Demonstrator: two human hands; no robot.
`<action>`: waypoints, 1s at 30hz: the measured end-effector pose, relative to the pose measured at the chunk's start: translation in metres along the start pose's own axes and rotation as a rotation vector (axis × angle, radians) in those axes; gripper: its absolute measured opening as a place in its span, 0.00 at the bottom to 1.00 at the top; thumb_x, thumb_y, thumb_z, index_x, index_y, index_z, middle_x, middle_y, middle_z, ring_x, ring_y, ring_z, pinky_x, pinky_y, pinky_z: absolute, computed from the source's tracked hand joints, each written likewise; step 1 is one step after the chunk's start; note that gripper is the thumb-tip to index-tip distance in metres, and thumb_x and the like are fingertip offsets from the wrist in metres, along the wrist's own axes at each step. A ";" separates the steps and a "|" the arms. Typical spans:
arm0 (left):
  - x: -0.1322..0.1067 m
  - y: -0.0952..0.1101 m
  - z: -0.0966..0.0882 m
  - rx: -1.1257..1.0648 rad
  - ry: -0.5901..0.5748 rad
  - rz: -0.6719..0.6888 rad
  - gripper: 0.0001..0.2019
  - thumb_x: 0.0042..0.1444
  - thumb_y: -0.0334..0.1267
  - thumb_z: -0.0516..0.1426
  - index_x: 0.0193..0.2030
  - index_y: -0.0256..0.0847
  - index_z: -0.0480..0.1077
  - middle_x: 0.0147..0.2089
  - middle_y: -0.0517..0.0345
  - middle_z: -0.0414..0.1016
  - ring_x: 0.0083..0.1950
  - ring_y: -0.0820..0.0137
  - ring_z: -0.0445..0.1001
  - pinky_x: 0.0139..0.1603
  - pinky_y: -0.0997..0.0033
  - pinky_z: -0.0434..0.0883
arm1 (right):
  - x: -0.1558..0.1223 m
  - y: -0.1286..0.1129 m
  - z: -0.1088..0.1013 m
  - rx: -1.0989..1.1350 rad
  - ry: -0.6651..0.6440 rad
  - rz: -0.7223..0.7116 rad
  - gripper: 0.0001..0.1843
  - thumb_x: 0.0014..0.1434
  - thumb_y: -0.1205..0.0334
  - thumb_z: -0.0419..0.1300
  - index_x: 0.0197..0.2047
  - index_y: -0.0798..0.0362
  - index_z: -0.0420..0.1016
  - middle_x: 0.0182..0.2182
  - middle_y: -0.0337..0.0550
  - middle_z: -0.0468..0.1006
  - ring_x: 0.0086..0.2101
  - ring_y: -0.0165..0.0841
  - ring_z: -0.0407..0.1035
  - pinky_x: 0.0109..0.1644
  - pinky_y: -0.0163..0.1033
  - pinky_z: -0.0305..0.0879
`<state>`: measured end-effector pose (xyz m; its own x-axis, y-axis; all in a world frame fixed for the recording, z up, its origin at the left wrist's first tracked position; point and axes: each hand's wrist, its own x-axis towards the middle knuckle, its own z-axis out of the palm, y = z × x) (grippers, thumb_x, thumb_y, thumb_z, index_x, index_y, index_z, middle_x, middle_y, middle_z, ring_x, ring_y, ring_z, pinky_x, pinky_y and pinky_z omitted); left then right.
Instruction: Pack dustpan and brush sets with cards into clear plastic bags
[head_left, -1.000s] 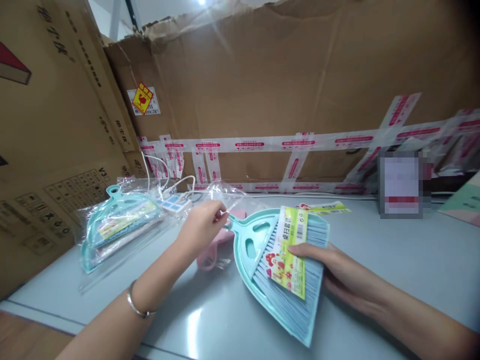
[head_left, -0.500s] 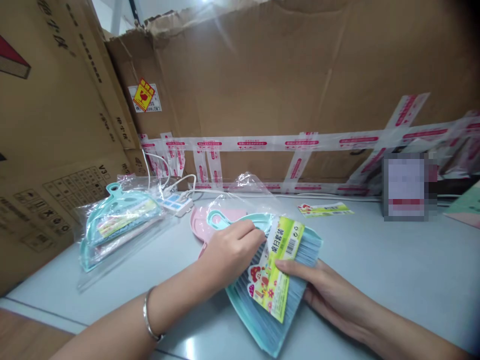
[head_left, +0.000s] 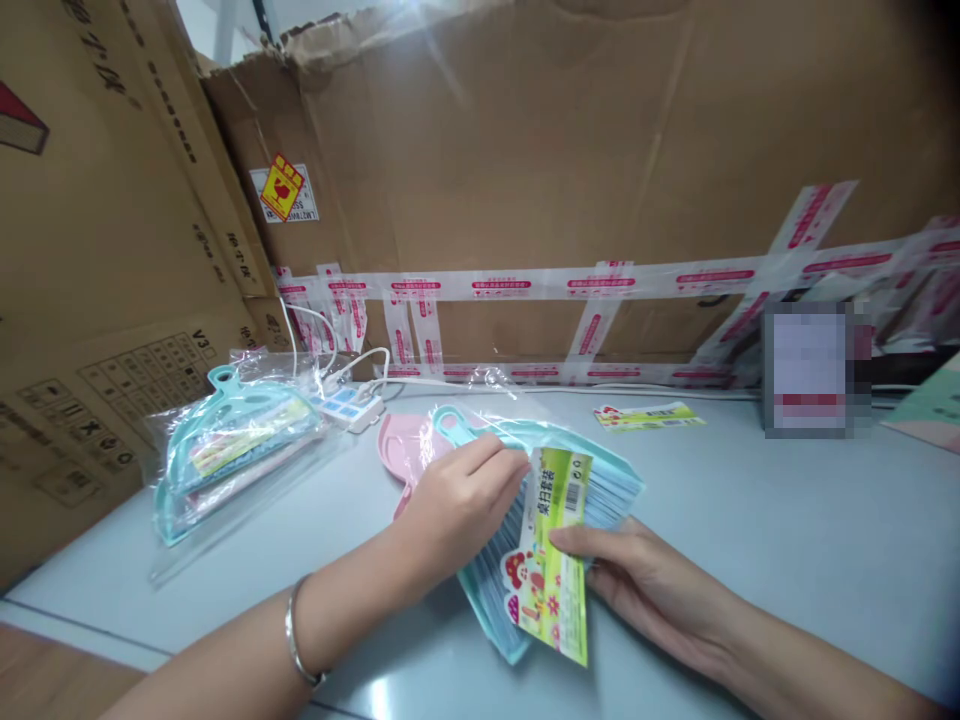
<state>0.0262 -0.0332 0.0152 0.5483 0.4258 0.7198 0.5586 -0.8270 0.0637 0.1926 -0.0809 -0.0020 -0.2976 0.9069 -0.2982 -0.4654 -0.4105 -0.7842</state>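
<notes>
My left hand (head_left: 469, 500) is closed in front of a turquoise dustpan and brush set, its fingertips by the upper left corner of a printed label card (head_left: 559, 560). What those fingers pinch is hidden. My right hand (head_left: 622, 565) grips the yellow-green card, thumb on its face and the other fingers behind. Behind the card lies the brush with blue bristles (head_left: 611, 490). A turquoise dustpan rim and its looped handle (head_left: 450, 425) show past my left hand. Clear plastic film (head_left: 502, 395) stands up behind them. A pink dustpan (head_left: 401, 445) lies partly under the set.
At left a bagged turquoise dustpan set (head_left: 240, 450) lies beside a white power strip (head_left: 352, 405) with cables. Another label card (head_left: 649, 417) lies at the back. A blurred-out upright object (head_left: 806, 370) stands at right. Large cardboard boxes (head_left: 487, 150) wall off the table's back and left.
The label card has swung more upright and stands out past the bristles' lower edge. My right hand has shifted slightly left. The brush and dustpan have turned and sit farther back.
</notes>
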 end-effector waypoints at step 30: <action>-0.002 -0.010 -0.008 -0.174 0.320 -0.361 0.22 0.58 0.40 0.54 0.58 0.45 0.54 0.60 0.46 0.59 0.61 0.62 0.60 0.58 0.56 0.65 | 0.003 -0.015 -0.001 0.277 0.333 -0.291 0.36 0.46 0.71 0.66 0.58 0.45 0.63 0.42 0.38 0.78 0.41 0.35 0.74 0.40 0.33 0.75</action>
<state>0.0148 -0.0287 0.0185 0.1069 0.5842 0.8045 0.5505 -0.7086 0.4414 0.1998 -0.0715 0.0083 0.1374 0.9495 -0.2821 -0.7058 -0.1059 -0.7004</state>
